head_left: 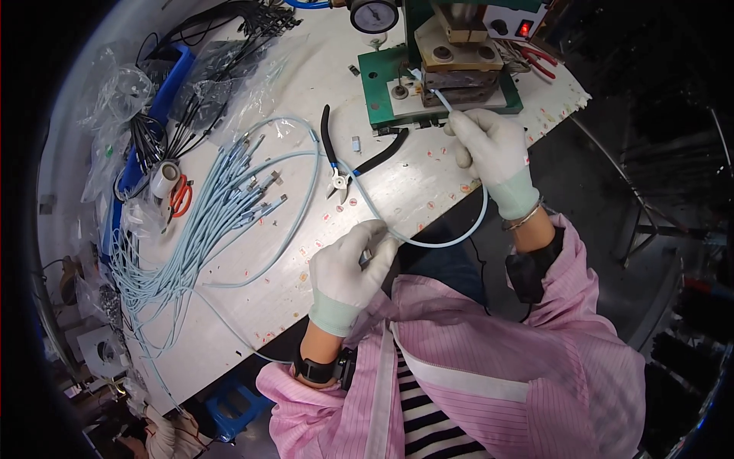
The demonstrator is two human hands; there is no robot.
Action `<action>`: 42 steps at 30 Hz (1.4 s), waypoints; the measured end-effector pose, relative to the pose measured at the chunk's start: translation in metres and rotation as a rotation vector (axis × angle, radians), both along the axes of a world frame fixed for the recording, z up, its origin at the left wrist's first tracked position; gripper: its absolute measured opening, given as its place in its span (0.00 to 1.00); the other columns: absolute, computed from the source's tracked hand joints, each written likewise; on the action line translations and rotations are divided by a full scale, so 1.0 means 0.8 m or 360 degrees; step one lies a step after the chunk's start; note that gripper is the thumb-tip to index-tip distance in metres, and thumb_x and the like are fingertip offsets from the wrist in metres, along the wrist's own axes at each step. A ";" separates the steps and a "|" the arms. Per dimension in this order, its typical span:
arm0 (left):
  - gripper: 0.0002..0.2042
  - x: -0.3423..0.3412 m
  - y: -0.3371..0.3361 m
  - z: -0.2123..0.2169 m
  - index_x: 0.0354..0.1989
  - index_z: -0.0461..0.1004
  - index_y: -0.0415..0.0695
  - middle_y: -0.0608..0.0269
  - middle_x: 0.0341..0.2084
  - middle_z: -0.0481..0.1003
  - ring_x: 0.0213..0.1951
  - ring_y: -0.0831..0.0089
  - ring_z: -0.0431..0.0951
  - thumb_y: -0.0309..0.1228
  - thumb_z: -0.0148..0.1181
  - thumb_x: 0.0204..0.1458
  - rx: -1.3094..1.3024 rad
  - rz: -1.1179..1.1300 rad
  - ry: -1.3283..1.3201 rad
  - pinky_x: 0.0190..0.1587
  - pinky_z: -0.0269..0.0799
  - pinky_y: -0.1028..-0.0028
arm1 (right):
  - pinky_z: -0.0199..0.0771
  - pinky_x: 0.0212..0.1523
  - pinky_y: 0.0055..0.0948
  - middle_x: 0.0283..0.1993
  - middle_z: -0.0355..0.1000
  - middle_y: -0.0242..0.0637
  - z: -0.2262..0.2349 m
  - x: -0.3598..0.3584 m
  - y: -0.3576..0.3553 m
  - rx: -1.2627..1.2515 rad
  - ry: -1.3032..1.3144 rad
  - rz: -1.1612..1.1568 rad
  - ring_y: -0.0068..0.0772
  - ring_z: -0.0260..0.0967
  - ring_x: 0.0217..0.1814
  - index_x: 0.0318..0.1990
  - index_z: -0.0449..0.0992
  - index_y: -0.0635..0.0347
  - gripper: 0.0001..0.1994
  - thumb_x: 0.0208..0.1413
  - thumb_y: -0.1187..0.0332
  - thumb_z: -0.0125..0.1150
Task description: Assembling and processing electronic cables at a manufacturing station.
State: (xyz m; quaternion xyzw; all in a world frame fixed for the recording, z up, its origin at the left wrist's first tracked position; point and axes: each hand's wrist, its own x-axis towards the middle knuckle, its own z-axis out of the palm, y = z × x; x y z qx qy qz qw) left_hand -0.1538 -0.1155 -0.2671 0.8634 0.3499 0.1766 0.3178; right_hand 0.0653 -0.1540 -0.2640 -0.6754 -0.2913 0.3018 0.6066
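My gloved right hand (pixel 489 153) pinches the end of a light blue cable (pixel 441 100) at the front of a bench press (pixel 459 80) with metal blocks on a green base. From that hand the cable loops down and back left across the table. My left hand (pixel 352 268), also in a white glove, is closed at the table's front edge, its fingers beside the loop. A small shiny piece shows between its thumb and fingers, too small to name. Black-handled cutting pliers (pixel 340 182) lie open between the hands and a bundle of light blue cables (pixel 206 222).
Orange-handled scissors (pixel 180 197) and a white roll (pixel 164 180) lie left of the bundle. Black cables (pixel 164 138) and clear plastic bags (pixel 229 92) cover the far left. A pressure gauge (pixel 374 15) stands at the back; red-handled pliers (pixel 540 63) lie right of the press.
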 end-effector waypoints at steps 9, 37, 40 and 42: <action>0.09 -0.010 0.004 0.010 0.35 0.73 0.38 0.65 0.20 0.75 0.16 0.83 0.66 0.29 0.53 0.50 -0.0679 0.0303 -0.0521 0.19 0.60 0.83 | 0.48 0.13 0.15 0.13 0.61 0.27 0.011 -0.010 -0.005 0.0040 0.0053 0.0072 0.13 0.52 0.12 0.28 0.72 0.66 0.13 0.54 0.64 0.51; 0.13 0.006 -0.019 0.090 0.36 0.69 0.33 0.56 0.24 0.73 0.08 0.85 0.54 0.33 0.46 0.52 -0.1526 0.0473 -0.1455 0.11 0.49 0.84 | 0.53 0.11 0.17 0.12 0.63 0.34 0.047 -0.129 -0.056 0.0469 0.1261 0.1071 0.18 0.54 0.09 0.27 0.70 0.69 0.14 0.58 0.66 0.44; 0.13 -0.001 -0.017 0.089 0.33 0.69 0.33 0.56 0.23 0.73 0.09 0.85 0.55 0.33 0.47 0.50 -0.1543 0.0384 -0.1395 0.11 0.50 0.84 | 0.56 0.13 0.16 0.15 0.65 0.33 0.051 -0.133 -0.059 0.0333 0.1147 0.1156 0.17 0.57 0.11 0.28 0.70 0.69 0.13 0.57 0.67 0.45; 0.10 -0.018 -0.009 0.101 0.32 0.71 0.34 0.61 0.24 0.73 0.14 0.83 0.63 0.29 0.49 0.50 -0.1773 0.0167 -0.1300 0.15 0.55 0.84 | 0.57 0.14 0.16 0.17 0.66 0.33 0.051 -0.128 -0.061 0.0265 0.1090 0.1188 0.17 0.59 0.13 0.29 0.71 0.70 0.13 0.57 0.68 0.45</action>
